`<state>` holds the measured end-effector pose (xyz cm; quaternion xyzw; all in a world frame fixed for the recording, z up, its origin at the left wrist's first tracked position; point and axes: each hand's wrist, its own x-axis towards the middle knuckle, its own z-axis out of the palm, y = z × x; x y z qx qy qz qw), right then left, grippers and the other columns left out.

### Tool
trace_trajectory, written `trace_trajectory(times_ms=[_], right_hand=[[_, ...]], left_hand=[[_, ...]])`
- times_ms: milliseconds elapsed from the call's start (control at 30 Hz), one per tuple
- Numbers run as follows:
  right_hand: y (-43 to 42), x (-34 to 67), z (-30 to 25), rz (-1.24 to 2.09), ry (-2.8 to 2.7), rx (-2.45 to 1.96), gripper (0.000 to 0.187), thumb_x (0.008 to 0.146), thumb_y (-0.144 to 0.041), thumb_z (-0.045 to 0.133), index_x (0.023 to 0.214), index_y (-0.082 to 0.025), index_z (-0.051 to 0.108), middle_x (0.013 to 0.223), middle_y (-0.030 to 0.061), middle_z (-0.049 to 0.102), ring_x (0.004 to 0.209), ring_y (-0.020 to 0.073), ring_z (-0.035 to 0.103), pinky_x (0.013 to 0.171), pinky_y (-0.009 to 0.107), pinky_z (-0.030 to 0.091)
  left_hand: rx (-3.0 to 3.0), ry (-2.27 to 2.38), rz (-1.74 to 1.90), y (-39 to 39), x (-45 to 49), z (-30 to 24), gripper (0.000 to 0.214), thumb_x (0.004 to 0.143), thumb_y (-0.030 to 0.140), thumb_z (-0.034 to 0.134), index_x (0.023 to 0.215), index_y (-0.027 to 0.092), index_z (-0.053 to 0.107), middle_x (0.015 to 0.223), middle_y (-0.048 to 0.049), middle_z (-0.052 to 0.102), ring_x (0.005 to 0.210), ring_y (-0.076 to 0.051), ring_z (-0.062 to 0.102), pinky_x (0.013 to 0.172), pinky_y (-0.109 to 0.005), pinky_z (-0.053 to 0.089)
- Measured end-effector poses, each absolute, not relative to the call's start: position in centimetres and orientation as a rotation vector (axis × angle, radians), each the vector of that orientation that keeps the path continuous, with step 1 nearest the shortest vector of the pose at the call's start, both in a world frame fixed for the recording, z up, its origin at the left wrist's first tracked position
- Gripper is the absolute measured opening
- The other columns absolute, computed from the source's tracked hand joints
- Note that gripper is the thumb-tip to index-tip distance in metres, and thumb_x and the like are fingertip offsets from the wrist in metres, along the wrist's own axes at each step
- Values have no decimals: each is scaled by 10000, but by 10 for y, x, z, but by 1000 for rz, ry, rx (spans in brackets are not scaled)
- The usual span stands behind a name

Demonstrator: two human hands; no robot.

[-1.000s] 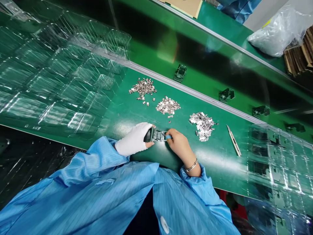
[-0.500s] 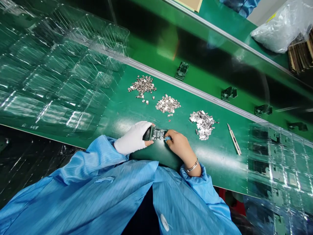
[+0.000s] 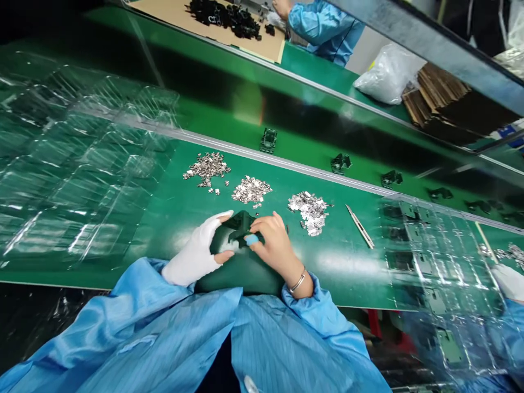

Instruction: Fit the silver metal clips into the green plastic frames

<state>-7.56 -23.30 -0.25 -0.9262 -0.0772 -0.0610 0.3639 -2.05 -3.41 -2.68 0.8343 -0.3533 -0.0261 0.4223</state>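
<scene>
A dark green molded plastic part [image 3: 242, 222] is held between my two hands, just above the green work surface. My left hand [image 3: 195, 252], in a white glove with bare fingertips, curves around its left side, fingers above and thumb below. My right hand [image 3: 273, 240], bare with a blue wrap on one finger, grips its right side. Motion blur hides the part's detail. Beyond the hands lie piles of small metal pieces: a left pile [image 3: 208, 168], a middle pile [image 3: 251, 189] and a flatter, silvery right pile [image 3: 310, 212].
Clear plastic trays [image 3: 94, 180] cover the left; another clear tray [image 3: 450, 262] with green parts stands right. A utility knife [image 3: 360, 227] lies near it. Green parts [image 3: 268, 140] sit beyond the metal rail [image 3: 229, 148]. Co-workers' sleeves [image 3: 323, 24] show at top and far right.
The plastic part has been turned in my hands and now looks darker, its metal-lined side no longer facing me. My right fingers have lifted and spread. The camera view has shifted up and right.
</scene>
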Motion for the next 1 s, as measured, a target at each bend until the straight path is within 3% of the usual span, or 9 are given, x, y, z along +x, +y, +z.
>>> trace_trajectory(times_ms=[133, 233, 333, 533, 633, 700, 833, 1000], right_hand=[[-229, -78, 1, -19, -497, -2525, 178, 821, -190, 578, 985, -249, 611, 1096, 22, 645, 1082, 199, 533, 1153, 479, 140], [-253, -82, 4, -47, -345, -2504, 210, 858, -172, 513, 1023, -247, 619, 1111, 26, 646, 1084, 190, 538, 1103, 434, 250], [-294, -89, 4, -143, 193, -2595, 205, 861, -165, 471, 990, -189, 627, 1026, 90, 639, 997, 221, 544, 918, 380, 396], [-336, -102, -9, 6, 576, -2823, 151, 800, -133, 486, 878, -152, 615, 948, 141, 626, 911, 253, 537, 813, 364, 387], [-335, -102, -8, -116, 577, -2696, 160, 811, -147, 452, 870, -163, 600, 889, 102, 644, 840, 223, 560, 787, 339, 394], [-332, -100, -6, -206, 562, -2511, 150, 814, -181, 451, 874, -172, 588, 848, 69, 648, 784, 199, 572, 750, 314, 410], [-309, -100, 2, -230, 282, -2176, 133, 810, -256, 480, 845, -194, 593, 828, 32, 652, 787, 177, 595, 728, 286, 445], [-278, -106, 5, -35, 14, -1895, 134, 763, -328, 602, 802, -215, 662, 786, 29, 681, 755, 180, 629, 689, 280, 493]], left_hand=[[2257, -958, -43, -38, -14, -27, 619, 823, 386, 553, 1356, 151, 342, 1387, -177, 440, 1291, -331, 431, 1074, -502, 373], [2308, -933, -48, -39, -13, -27, 615, 791, 357, 571, 1334, 162, 355, 1327, -168, 485, 1243, -334, 475, 1033, -503, 413], [2331, -863, -76, -35, -14, -27, 629, 775, 348, 569, 1333, 161, 348, 1306, -161, 488, 1208, -326, 503, 1002, -483, 446], [2336, -839, -183, -30, -17, -23, 618, 781, 407, 572, 1310, 161, 365, 1283, -148, 499, 1200, -309, 507, 1012, -460, 437], [2297, -881, -79, -29, -16, -16, 661, 798, 457, 569, 1344, 160, 345, 1350, -157, 460, 1256, -313, 456, 1049, -470, 396], [2268, -901, 14, -32, -15, -8, 569, 833, 453, 536, 1306, 163, 407, 1331, -148, 493, 1244, -300, 468, 1049, -464, 391], [2233, -953, 4, -50, -20, 13, 291, 903, 372, 427, 1057, 205, 609, 1085, -74, 663, 1047, -239, 599, 962, -412, 454], [2218, -1276, -153, -85, -27, 33, 284, 935, 342, 408, 991, 246, 669, 995, -40, 692, 942, -218, 622, 864, -351, 466]])
